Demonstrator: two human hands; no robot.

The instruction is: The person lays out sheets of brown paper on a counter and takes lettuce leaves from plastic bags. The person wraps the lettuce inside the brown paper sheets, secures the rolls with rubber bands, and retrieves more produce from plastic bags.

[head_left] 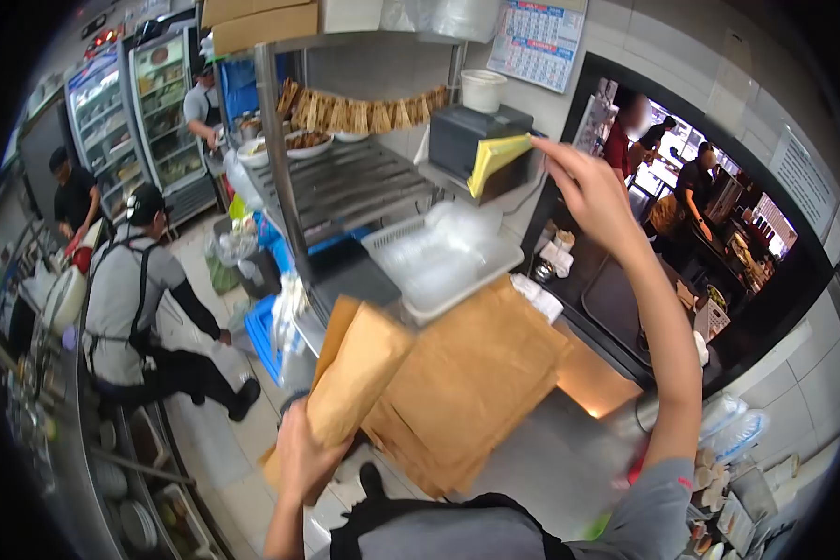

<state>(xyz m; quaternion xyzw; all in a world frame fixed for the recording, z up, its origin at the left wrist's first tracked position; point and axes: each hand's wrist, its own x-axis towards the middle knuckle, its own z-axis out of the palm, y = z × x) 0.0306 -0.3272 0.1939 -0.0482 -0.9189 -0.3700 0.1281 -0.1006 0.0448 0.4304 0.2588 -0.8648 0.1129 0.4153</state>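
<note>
L hand (pixel 301 457) clamped on brown paper bag (pixel 355 378) over bag stack (pixel 467 383) at counter edge; R hand (pixel 583 182) pinching yellow slip (pixel 495 154) at printer (pixel 481 135).

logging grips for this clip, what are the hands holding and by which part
The left hand grips a folded brown paper bag by its lower end. The right hand pinches the tip of a yellow slip at the printer.

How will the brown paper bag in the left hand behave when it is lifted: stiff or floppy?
The brown paper bag looks flat and empty, so probably light. The left hand holds only its lower end, yet it stands up, so likely fairly stiff. It may bend if shaken.
</note>
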